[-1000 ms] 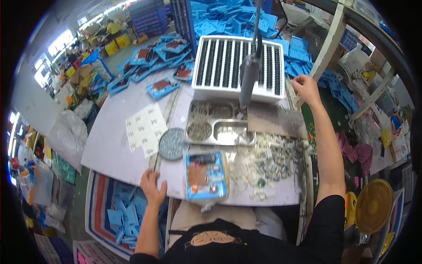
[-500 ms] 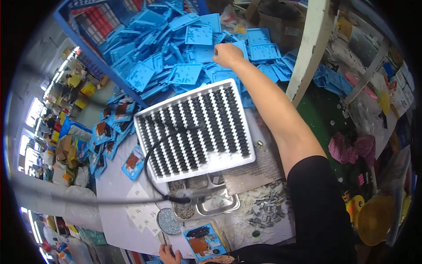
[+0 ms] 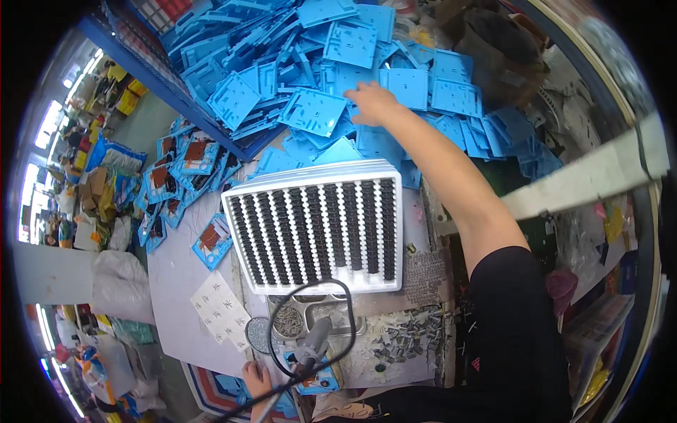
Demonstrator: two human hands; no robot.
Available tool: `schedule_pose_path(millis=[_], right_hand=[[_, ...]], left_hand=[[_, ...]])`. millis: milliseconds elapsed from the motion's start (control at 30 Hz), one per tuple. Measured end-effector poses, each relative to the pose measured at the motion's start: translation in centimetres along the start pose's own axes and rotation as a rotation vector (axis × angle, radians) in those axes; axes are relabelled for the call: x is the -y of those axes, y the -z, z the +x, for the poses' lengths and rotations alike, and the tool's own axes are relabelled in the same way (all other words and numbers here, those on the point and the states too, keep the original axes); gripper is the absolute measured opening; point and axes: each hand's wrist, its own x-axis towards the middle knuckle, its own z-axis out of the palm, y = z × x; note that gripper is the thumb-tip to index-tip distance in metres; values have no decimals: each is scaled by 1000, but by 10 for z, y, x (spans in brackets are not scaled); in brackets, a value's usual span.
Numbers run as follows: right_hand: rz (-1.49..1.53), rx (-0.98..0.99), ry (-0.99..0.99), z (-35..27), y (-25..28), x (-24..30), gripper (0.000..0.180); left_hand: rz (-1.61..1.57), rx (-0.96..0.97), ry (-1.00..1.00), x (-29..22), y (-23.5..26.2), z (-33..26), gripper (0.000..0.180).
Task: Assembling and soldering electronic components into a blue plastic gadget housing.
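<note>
"Blue plastic panels (image 3: pixel 350 44) are to be located; what is seen nearest?"

"At the bottom of the frame, the left hand (image 3: pixel 257 381) is rested by the table edge, its fingers loosely parted, with nothing seen held. Just beside it, to the right, a filled blue panel (image 3: pixel 323 383) is partly hidden by a grey-handled tool (image 3: pixel 314 340), which is hung on a looped black cable (image 3: pixel 348 310)."

"And a little farther up?"

"A round dish of grey granules (image 3: pixel 259 334) is set beside a metal tray (image 3: pixel 360 328), in the lower middle. Small grey and pale parts (image 3: pixel 402 345) are scattered to its right; a white printed sheet (image 3: pixel 218 311) is laid to its left."

"What is placed at the centre?"

"A white tray (image 3: pixel 316 290), in which black pieces (image 3: pixel 296 225) are lined up in rows. White is left showing at the lower end of several rows. Toward the left, 1 filled panel (image 3: pixel 214 241) is laid apart from a cluster of filled panels (image 3: pixel 197 155)."

"And the right hand?"

"The right hand (image 3: pixel 374 104) is held over the heap at upper centre, its fingers spread and slightly bent. Nothing is seen gripped; whether a panel is touched cannot be told. Around and beyond it the blue plastic panels are heaped, bounded at upper left by a blue partition (image 3: pixel 161 74)."
</note>
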Motion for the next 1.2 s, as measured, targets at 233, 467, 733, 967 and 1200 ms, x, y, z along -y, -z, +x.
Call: schedule_pose_path(millis=[233, 467, 733, 967, 1200], right_hand=[[-152, 35, 655, 83, -36, 119, 40], [-435, 331, 753, 156, -88, 170, 28], [-654, 465, 580, 160, -96, 133, 41], [-754, 491, 489, 155, -113, 126, 50], [-691, 276, 418, 119, -135, 52, 36]], left_hand=[[7, -216, 176, -24, 78, 23, 51], [-294, -394, -288, -162, 250, 332, 81], [-664, -507, -321, -385, 234, 615, 82], [-727, -639, -151, -367, 217, 673, 35], [-722, -581, -349, -389, 202, 627, 33]])
